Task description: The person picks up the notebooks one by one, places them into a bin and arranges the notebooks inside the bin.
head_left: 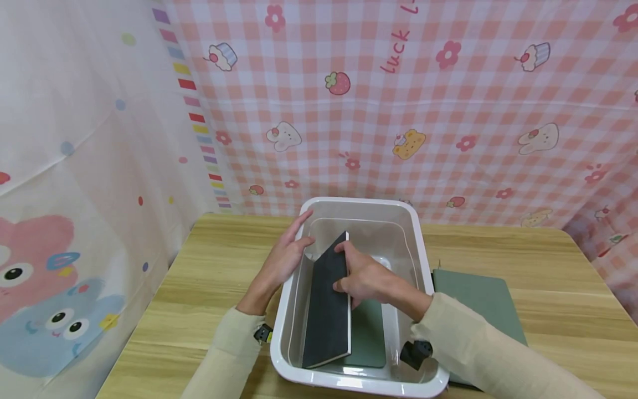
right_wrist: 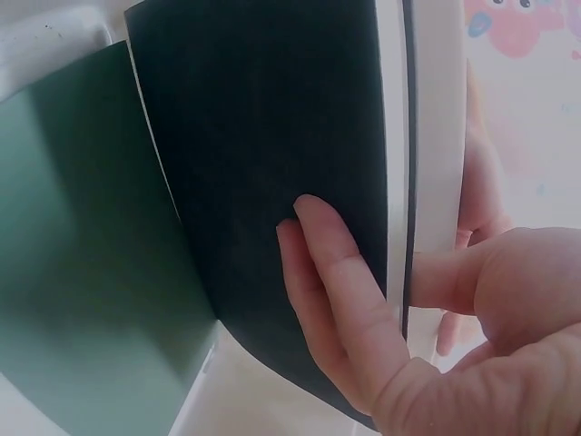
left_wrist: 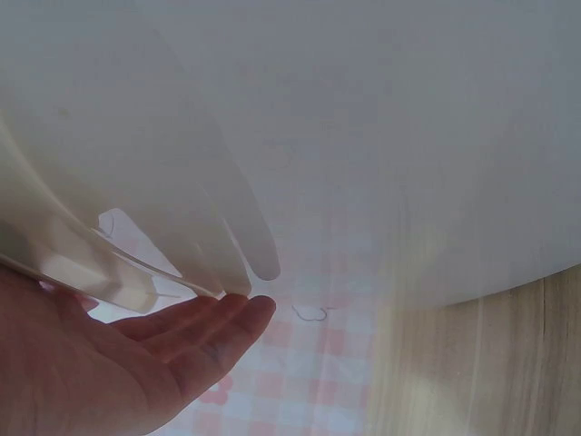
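Note:
A dark-covered notebook (head_left: 326, 305) with white page edges stands tilted inside a white plastic basin (head_left: 359, 382), leaning toward its left wall. My right hand (head_left: 366, 274) grips its upper edge, thumb on one side and fingers on the other, as the right wrist view shows. Under it a green notebook (head_left: 369, 332) lies flat on the basin's floor, partly covered. At the left rim is my left hand (head_left: 284, 257), its fingers extended and its thumb reaching over the rim. In the left wrist view its straight fingers (left_wrist: 213, 350) rest along the basin's outer side.
Right of the basin, a green notebook (head_left: 478, 302) lies on the wooden table (head_left: 199, 305), with a dark edge showing beneath it. A pink checked cloth (head_left: 374, 122) hangs behind the table, and a white patterned cloth (head_left: 75, 138) hangs at the left.

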{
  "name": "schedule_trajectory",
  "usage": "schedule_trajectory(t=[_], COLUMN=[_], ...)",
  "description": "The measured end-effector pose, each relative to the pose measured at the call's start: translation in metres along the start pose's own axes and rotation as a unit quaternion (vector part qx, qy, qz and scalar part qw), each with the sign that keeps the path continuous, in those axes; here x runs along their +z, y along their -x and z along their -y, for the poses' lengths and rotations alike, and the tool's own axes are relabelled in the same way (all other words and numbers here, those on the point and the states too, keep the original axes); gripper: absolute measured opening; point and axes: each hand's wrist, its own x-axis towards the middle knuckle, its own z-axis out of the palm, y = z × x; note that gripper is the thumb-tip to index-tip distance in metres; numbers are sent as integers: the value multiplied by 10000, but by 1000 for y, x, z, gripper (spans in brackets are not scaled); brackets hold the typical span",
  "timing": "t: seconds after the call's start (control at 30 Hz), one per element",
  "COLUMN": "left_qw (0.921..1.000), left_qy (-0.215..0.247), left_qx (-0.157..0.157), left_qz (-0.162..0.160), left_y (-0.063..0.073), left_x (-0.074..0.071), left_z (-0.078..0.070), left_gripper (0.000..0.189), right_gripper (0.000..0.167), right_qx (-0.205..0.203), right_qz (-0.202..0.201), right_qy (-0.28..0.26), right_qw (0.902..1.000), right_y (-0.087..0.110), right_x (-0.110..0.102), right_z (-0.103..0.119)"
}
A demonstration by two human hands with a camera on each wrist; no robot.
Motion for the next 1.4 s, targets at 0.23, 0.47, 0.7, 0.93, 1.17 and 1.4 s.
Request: schedule_trajectory(t=[0.23, 0.47, 0.7, 0.93, 1.17, 1.4], left_qw=[10000, 10000, 10000, 9999, 9999, 9999], left_qy=[17, 4, 37, 153, 75, 71], left_qx=[31, 54, 40, 72, 111, 123], left_qz=[13, 6, 15, -6, -4, 13], left_y=[0, 1, 2, 1, 0, 1], left_x=[0, 0, -1, 0, 0, 0], left_z=[0, 1, 0, 0, 1, 0], left_gripper=[57, 57, 58, 59, 59, 58], right_gripper=[70, 69, 68, 58, 51, 52], right_qx=[-8, -34, 1, 258, 436, 456], right_qz=[-30, -96, -35, 149, 372, 334], right_qy=[-147, -227, -20, 484, 726, 824], right_qw=[9999, 9997, 10000, 9984, 9957, 9950], right_y=[1, 1, 2, 1, 1, 0], right_x=[1, 4, 3, -7, -18, -21], right_z=[0, -1, -1, 0, 3, 2])
